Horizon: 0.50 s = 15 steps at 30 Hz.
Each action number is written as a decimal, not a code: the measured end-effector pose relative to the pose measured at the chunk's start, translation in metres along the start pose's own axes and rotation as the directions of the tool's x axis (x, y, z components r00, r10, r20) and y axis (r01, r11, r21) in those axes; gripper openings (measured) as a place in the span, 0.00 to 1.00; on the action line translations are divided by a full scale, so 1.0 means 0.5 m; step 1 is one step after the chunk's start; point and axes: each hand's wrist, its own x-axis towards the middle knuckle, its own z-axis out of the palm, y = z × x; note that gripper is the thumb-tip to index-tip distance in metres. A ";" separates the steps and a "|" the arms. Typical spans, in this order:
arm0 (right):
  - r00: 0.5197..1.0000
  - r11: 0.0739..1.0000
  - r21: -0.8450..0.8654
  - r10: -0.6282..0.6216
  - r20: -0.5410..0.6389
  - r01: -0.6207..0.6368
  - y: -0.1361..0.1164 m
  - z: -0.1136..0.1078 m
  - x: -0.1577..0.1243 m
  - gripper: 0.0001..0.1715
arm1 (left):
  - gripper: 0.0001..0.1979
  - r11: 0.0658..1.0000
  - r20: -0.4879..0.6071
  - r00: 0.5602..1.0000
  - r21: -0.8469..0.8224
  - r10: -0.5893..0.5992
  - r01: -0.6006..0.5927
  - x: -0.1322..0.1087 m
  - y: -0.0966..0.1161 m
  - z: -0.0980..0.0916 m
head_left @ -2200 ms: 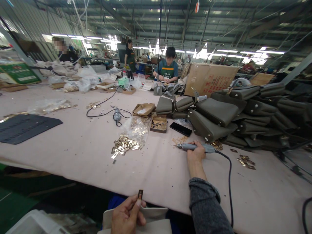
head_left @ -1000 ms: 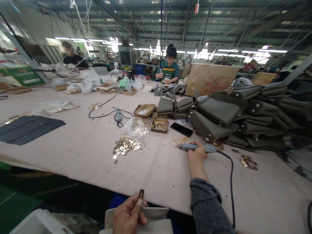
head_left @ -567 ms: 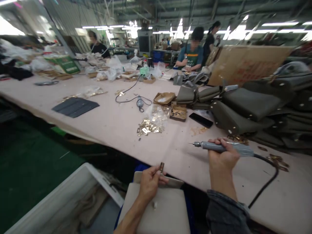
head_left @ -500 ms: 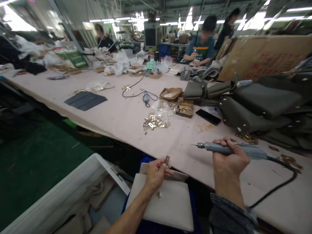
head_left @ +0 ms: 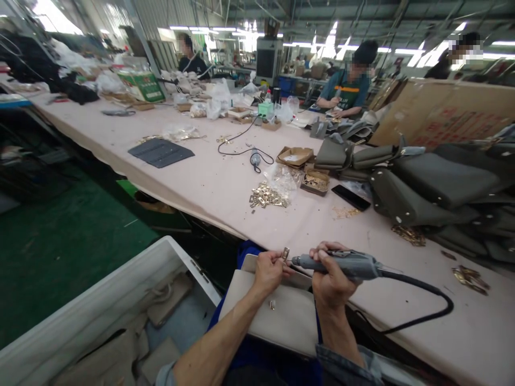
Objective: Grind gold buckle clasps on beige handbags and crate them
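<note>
Between its fingertips my left hand (head_left: pixel 270 272) pinches a small gold metal plate (head_left: pixel 285 253) at the edge of a beige bag (head_left: pixel 289 316). A small metal fitting (head_left: pixel 272 305) sits on the bag's face, and the bag lies across my lap. My right hand (head_left: pixel 333 273) is wrapped round a grey electric screwdriver (head_left: pixel 346 265), which points left. Its tip is right beside the plate; whether it touches cannot be made out. A black cable (head_left: pixel 438 295) loops from the tool's back end.
Gold plates (head_left: pixel 267 196) lie heaped on the table (head_left: pixel 201 187), near small cardboard boxes (head_left: pixel 316 182) and a black phone (head_left: pixel 351 198). Dark grey bags (head_left: pixel 434 182) pile up at right. A white bin (head_left: pixel 169 252) with beige pieces stands at lower left. Co-workers (head_left: pixel 350 86) are beyond.
My right hand has brought the screwdriver left and down, from over the table to the plate in my left hand. The view has shifted slightly left.
</note>
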 end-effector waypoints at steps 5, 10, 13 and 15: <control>0.999 0.998 -0.060 -0.025 0.034 0.027 0.013 0.011 -0.013 0.09 | 0.12 1.000 0.014 1.000 0.004 0.014 -0.014 -0.004 0.005 -0.001; 0.997 0.993 -0.111 -0.028 0.066 0.036 0.028 0.011 -0.023 0.08 | 0.10 0.999 0.017 0.999 -0.001 0.033 -0.033 -0.008 0.008 -0.003; 0.998 0.985 -0.167 -0.034 0.060 0.044 0.035 0.008 -0.029 0.08 | 0.10 0.999 0.013 0.999 0.001 0.036 -0.036 -0.007 0.005 -0.003; 0.997 0.978 -0.204 -0.036 0.063 0.049 0.038 0.006 -0.033 0.09 | 0.10 0.999 0.009 0.999 -0.001 0.047 -0.047 -0.006 0.001 -0.002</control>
